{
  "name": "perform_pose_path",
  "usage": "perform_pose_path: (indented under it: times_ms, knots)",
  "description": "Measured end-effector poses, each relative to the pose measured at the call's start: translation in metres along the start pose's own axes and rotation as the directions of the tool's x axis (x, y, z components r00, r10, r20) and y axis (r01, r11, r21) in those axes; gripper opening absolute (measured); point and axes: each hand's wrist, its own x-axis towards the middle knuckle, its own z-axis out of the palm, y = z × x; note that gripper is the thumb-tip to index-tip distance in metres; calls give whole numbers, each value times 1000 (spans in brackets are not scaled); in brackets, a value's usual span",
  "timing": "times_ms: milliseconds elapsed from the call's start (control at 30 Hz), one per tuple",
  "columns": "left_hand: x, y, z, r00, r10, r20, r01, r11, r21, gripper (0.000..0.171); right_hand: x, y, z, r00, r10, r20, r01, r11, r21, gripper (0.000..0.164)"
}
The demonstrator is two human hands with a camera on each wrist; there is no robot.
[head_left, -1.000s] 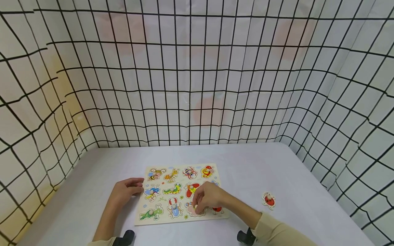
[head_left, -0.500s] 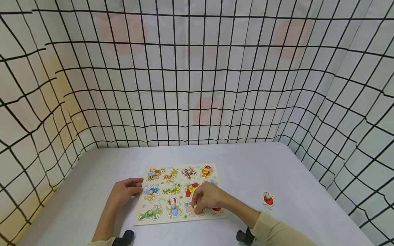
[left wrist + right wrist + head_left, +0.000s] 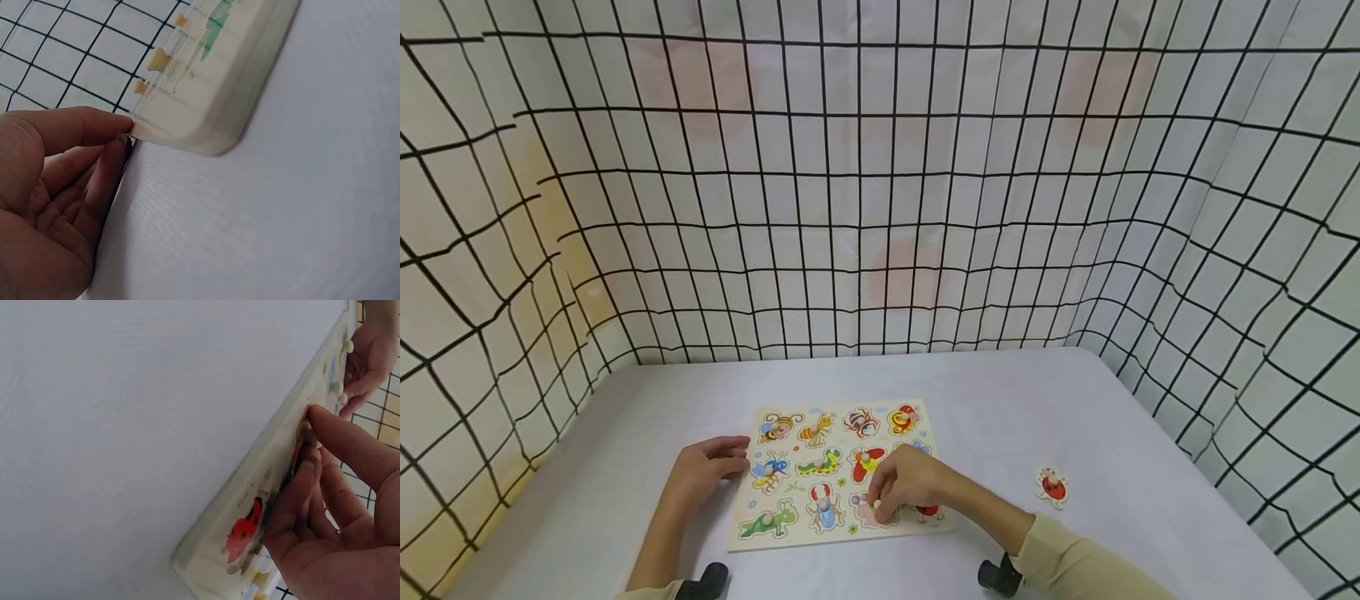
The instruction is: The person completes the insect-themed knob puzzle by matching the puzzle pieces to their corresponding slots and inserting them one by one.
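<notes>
A pale wooden peg puzzle board (image 3: pixel 797 540) lies on the table, with rows of knobbed insect pieces. My right hand (image 3: pixel 913 479) reaches over its near right part and pinches the knob of a pink puzzle piece (image 3: pixel 865 512), which sits at its place in the near row. In the right wrist view, thumb and fingers meet around that knob (image 3: pixel 306 429). Beside it a red ladybug picture (image 3: pixel 245 531) on the board shows no knob. My left hand (image 3: pixel 700 471) rests against the board's left edge, fingers extended, fingertips at the edge in the left wrist view.
A loose ladybug piece (image 3: pixel 1053 487) lies on the white table (image 3: pixel 1000 417), right of the board. Black netting (image 3: pixel 891 200) over white cloth rises behind the table and on both sides. Dark wrist cameras (image 3: pixel 1000 577) sit at both sleeves.
Both hands and the board stay nearly as they were; the right hand keeps hold of the same knob. The head view has shifted only slightly.
</notes>
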Motion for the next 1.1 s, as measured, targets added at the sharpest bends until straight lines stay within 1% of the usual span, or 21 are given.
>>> perform_pose_path:
  times_ms: [100,200,233,333,467,533,633,800,900,1100]
  knots:
    - [1,0,-1,1000,-3,4,3,1000,3,41,-2,-2,-5,1000,11,17,-11,1000,18,16]
    - [3,-1,-1,1000,26,13,-26,999,19,42,-6,0,-13,1000,9,21,-10,1000,26,18]
    - [4,-2,-2,999,38,15,-38,999,21,42,-7,3,-17,1000,10,11,-10,1000,19,19]
    - [5,-2,-2,999,46,14,-47,999,28,42,-11,13,-28,1000,14,-25,-14,1000,0,19]
    - [5,-4,-2,1000,31,8,-31,999,29,42,-21,28,-47,995,57,-82,-55,998,24,19]
    - [5,-5,-1,999,33,7,-33,999,26,42,-27,33,-56,991,77,-109,-73,997,39,19]
    - [6,-6,-1,1000,28,6,-29,999,20,42,-36,41,-69,983,111,-145,-107,994,31,19]
    - [6,-6,-1,1000,21,11,-21,1000,20,42,-50,53,-85,969,155,-193,-152,988,32,22]
    - [6,-5,-1,1000,23,16,-23,999,24,43,-58,59,-94,963,165,-213,-160,986,40,24]
    - [7,-6,-1,1000,22,17,-23,999,29,42,-76,74,-112,961,151,-232,-146,989,37,24]
